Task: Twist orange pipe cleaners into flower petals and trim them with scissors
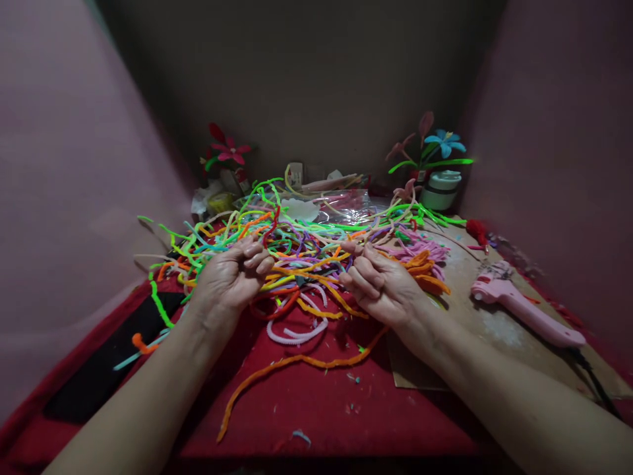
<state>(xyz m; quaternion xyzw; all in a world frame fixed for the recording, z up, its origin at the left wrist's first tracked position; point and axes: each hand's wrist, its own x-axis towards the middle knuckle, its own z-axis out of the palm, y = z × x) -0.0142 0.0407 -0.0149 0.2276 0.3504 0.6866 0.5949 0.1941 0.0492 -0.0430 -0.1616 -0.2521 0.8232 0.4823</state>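
Both hands hover over a tangled heap of colourful pipe cleaners [306, 260]. My left hand [235, 274] is closed, its fingers curled in toward the thumb. A red pipe cleaner [271, 227] shows right by those fingertips; whether they grip it, I cannot tell. Facing it across a gap, my right hand [378, 280] is also closed, thumb and forefinger together, and what it pinches is too small to make out. Below the hands, a long orange pipe cleaner [297, 359] curves over the red cloth [346, 422]. A pale lilac pipe cleaner [297, 340] lies looped beside the heap.
At right, a pink glue gun [529, 310] with a dark cord rests on a brown board [420, 369]. Orange bundled pipe cleaners [425, 270] lie near my right wrist. Behind stand a blue pipe-cleaner flower [446, 142], a lidded jar [441, 191] and a pink flower [231, 150].
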